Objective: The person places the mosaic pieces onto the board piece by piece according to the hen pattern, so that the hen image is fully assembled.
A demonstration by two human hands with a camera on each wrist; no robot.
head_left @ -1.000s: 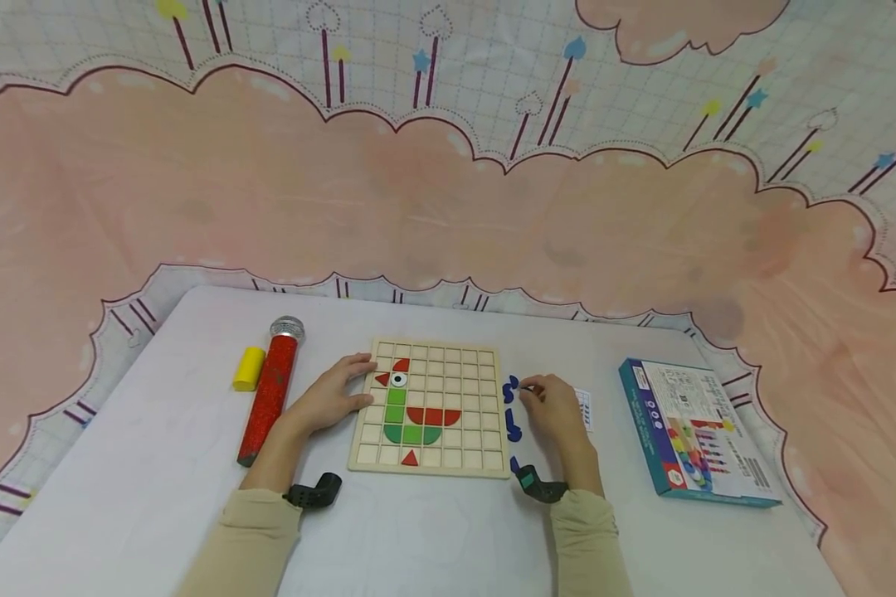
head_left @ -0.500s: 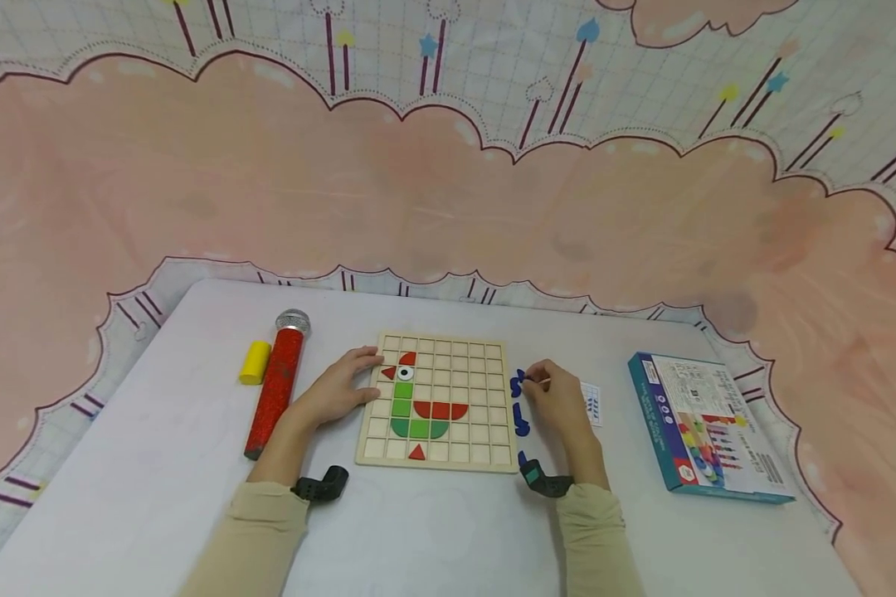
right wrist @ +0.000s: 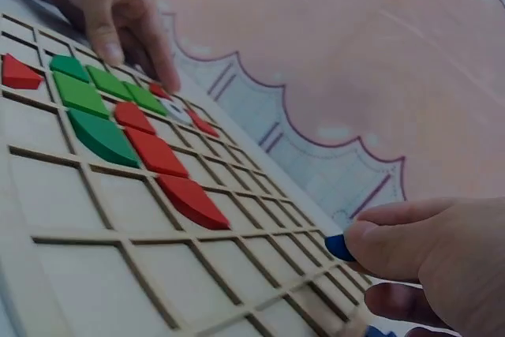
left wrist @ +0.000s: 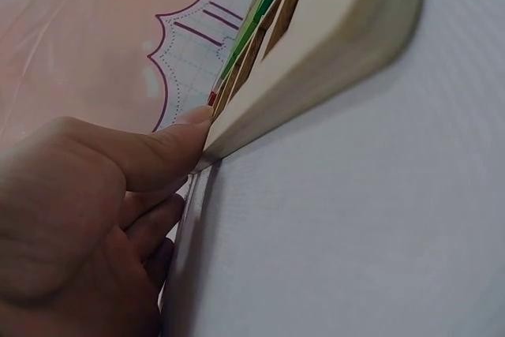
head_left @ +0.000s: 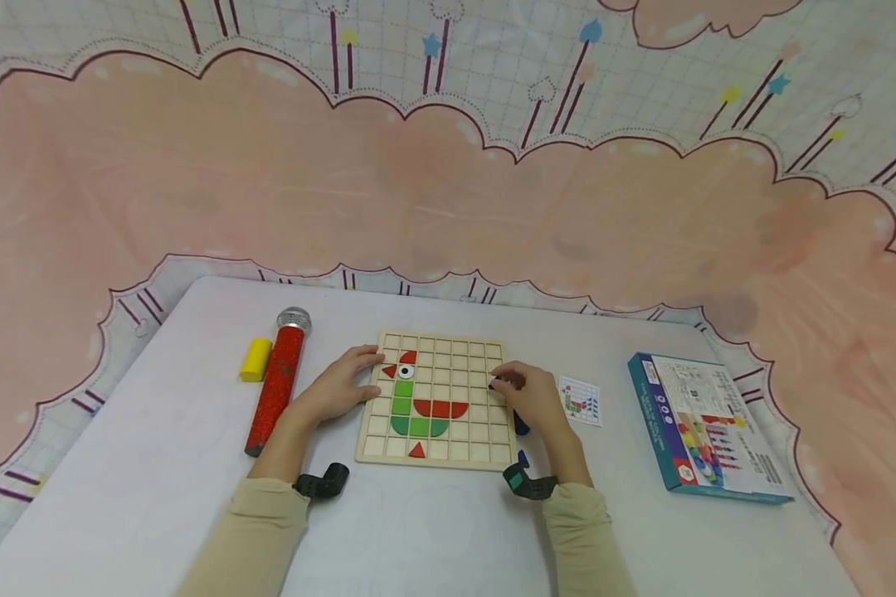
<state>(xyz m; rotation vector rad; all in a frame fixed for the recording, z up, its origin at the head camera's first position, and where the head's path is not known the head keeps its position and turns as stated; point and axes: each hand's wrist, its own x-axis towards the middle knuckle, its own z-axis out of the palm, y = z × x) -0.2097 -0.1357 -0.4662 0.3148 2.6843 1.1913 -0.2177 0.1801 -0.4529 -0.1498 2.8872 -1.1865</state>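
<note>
A wooden grid board (head_left: pixel 463 430) lies on the table with red, green and eye-marked pieces set in its cells. My left hand (head_left: pixel 338 388) rests at the board's left edge, fingers spread, the thumb touching the rim in the left wrist view (left wrist: pixel 87 187). Between thumb and index finger, my right hand (head_left: pixel 532 396) pinches a small blue piece (right wrist: pixel 338 248) above the board's right-hand cells. Other blue pieces (head_left: pixel 521 424) lie along the right edge, partly hidden by that hand. A red triangle (head_left: pixel 416 450) sits in the bottom row.
Right of the board lies a printed pattern card (head_left: pixel 580 401), and beyond it a teal-edged game box (head_left: pixel 709 427). On the left are a red microphone (head_left: pixel 278 390) and a yellow cylinder (head_left: pixel 256 360). A patterned cloth hangs behind the table.
My right hand has moved left from the row of blue pieces to over the board's right edge, carrying a blue piece. More of the card shows. The left hand stays at the board.
</note>
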